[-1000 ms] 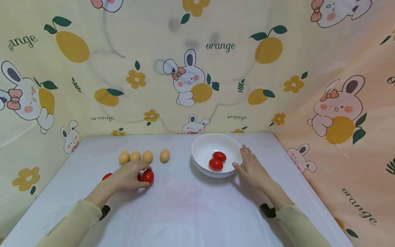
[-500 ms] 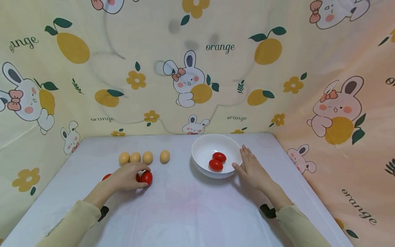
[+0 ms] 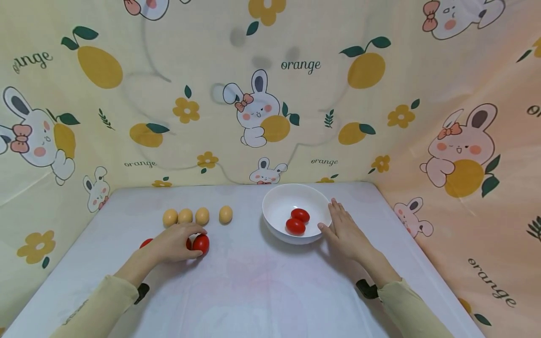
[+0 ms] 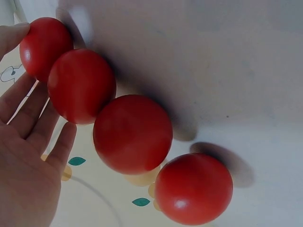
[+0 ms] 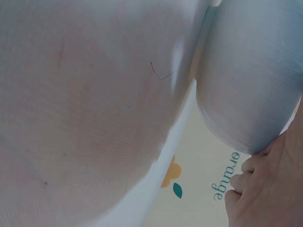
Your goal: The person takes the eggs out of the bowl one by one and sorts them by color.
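Observation:
In the head view my left hand (image 3: 177,241) pinches an egg-shaped red ball (image 3: 201,244) between thumb and fingers, at the right end of a row. The left wrist view shows the thumb and a finger on this end red ball (image 4: 46,49). Beside it stand a second red ball (image 4: 81,86), a third, larger-looking red ball (image 4: 132,135) and a separate red ball (image 4: 194,189). My right hand (image 3: 348,232) rests with straight fingers against the right side of a white bowl (image 3: 274,225). Two red oval pieces (image 3: 295,226) lie inside the bowl.
Behind the left hand stands a row of beige eggs (image 3: 202,216), with one beige egg (image 3: 226,214) set apart to the right. The white tabletop (image 3: 253,291) meets a patterned cloth wall (image 3: 313,141) at the back and sides.
Between the first frame and now, my left hand and the pinched red ball have shifted slightly left, closer to the row. The right hand and bowl have stayed in place.

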`<state>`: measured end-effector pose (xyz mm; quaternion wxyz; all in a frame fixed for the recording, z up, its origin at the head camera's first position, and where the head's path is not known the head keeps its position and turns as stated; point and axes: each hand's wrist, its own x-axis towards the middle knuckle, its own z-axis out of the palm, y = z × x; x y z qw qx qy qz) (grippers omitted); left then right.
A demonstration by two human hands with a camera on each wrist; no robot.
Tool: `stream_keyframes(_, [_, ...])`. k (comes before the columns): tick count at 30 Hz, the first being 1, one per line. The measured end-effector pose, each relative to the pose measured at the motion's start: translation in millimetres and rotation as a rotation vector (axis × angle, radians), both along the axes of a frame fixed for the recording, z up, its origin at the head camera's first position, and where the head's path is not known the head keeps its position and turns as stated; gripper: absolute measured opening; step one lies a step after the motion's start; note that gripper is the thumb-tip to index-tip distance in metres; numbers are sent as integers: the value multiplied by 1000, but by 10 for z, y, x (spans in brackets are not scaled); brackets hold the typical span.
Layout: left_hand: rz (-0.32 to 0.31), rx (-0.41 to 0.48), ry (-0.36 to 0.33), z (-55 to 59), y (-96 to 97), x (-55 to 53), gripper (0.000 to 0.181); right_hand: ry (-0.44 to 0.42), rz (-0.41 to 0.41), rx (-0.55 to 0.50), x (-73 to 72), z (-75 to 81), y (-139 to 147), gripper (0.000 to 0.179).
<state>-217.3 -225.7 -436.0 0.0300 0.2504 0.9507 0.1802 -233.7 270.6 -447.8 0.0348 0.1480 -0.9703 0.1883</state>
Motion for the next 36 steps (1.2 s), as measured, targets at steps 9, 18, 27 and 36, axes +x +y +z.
stream_keyframes(9, [-5, 43, 50, 44, 92, 38, 49, -1, 0, -5, -5, -10, 7, 91])
stream_keyframes(18, [-9, 148, 162, 90, 394, 6, 44, 18, 11, -7, -6, -3, 11, 87])
stream_keyframes(27, [-25, 296, 205, 65, 787, -72, 39, 23, 17, -13, -1, -21, 18, 89])
stream_keyframes(36, [-86, 350, 254, 130, 1220, -233, 38, 5, 11, -11, 1, -6, 9, 92])
